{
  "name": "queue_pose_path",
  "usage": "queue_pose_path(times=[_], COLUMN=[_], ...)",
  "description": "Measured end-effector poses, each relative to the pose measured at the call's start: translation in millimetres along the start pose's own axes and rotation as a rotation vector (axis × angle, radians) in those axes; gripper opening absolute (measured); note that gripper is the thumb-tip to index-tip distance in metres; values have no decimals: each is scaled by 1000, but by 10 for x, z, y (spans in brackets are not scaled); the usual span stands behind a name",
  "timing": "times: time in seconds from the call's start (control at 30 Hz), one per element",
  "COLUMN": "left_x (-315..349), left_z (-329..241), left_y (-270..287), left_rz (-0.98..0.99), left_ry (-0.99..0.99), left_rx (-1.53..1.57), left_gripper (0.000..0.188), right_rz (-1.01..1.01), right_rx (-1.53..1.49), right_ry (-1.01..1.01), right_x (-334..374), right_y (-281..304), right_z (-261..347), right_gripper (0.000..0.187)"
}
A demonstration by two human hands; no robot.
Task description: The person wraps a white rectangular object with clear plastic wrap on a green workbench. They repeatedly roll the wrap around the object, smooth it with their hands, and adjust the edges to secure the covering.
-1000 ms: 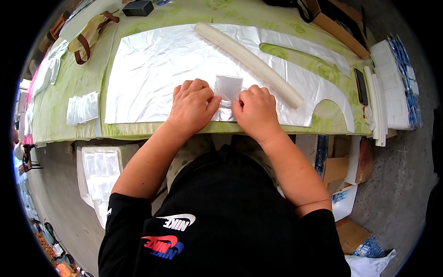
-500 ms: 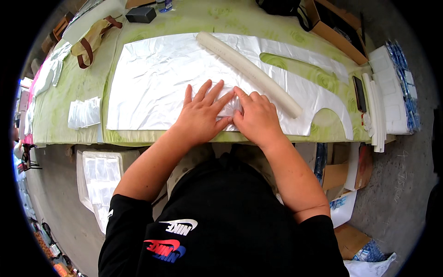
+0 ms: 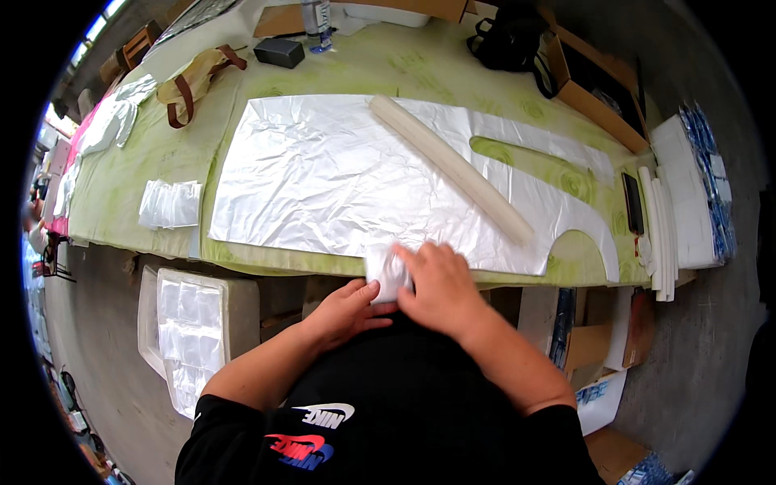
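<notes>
A small folded packet of white plastic film (image 3: 386,273) is between my two hands at the table's front edge, close to my body. My left hand (image 3: 343,311) grips its lower left side, thumb on top and fingers beneath. My right hand (image 3: 440,284) is closed at its right side, its fingertips slightly smeared by motion. Behind them, a flat, creased white plastic apron (image 3: 299,178) lies on the table, with a long slot and a curved cutout at its right end. A cream-coloured tube (image 3: 453,170) rests slantwise across it.
The table has a green patterned cover (image 3: 388,61). Thin white packets (image 3: 170,204) lie at left; a clear bin (image 3: 242,311) of similar packets stands below. A phone (image 3: 632,202) and white tubes (image 3: 659,234) are at right. Behind are a grey box (image 3: 279,53), bottle (image 3: 318,28) and carton (image 3: 598,81).
Both hands have moved from the apron toward my body, and the white packet now shows between them. My left hand has gone from spread flat to gripping. The whole view has shifted slightly.
</notes>
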State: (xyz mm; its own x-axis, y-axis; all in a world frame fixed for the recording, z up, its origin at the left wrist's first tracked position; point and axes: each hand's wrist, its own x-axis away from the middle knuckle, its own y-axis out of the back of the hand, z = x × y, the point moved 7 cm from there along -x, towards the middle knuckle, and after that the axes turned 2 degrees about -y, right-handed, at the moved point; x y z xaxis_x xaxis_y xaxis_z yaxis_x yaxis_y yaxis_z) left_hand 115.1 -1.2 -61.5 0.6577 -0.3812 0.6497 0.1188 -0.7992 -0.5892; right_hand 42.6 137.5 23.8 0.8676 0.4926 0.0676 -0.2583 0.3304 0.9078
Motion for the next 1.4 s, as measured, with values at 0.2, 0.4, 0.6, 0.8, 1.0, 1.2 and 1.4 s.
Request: queue_pose_path(times=[0.2, 0.4, 0.6, 0.8, 1.0, 1.2, 1.4], left_x=[-127, 55, 458, 1464, 1350, 932, 993], left_z=[59, -199, -832, -2374, -2617, -2470, -2626], left_y=[67, 34, 535, 1667, 1946, 1996, 2415], left_rz=[22, -89, -358, -1071, -1613, -1342, -1283], left_ry=[-108, -432, -841, -1284, -1011, -611, -524], left_rx=[-28, 3, -426, -1043, -1689, -1943, -1964], left_gripper=[34, 47, 55, 27, 29, 45, 46], right_rz=[-173, -45, -181, -174, -259, -291, -538], right_rx=[-486, -807, -810, -809, -614, -527, -224], right_ry=[68, -83, 27, 60, 233, 320, 304], right_x=[91, -16, -83, 2, -17, 126, 278], right_y=[132, -91, 4, -162, -41, 80, 483], right_z=[72, 74, 225, 52, 194, 128, -125], right_gripper=[60, 47, 52, 35, 23, 23, 25])
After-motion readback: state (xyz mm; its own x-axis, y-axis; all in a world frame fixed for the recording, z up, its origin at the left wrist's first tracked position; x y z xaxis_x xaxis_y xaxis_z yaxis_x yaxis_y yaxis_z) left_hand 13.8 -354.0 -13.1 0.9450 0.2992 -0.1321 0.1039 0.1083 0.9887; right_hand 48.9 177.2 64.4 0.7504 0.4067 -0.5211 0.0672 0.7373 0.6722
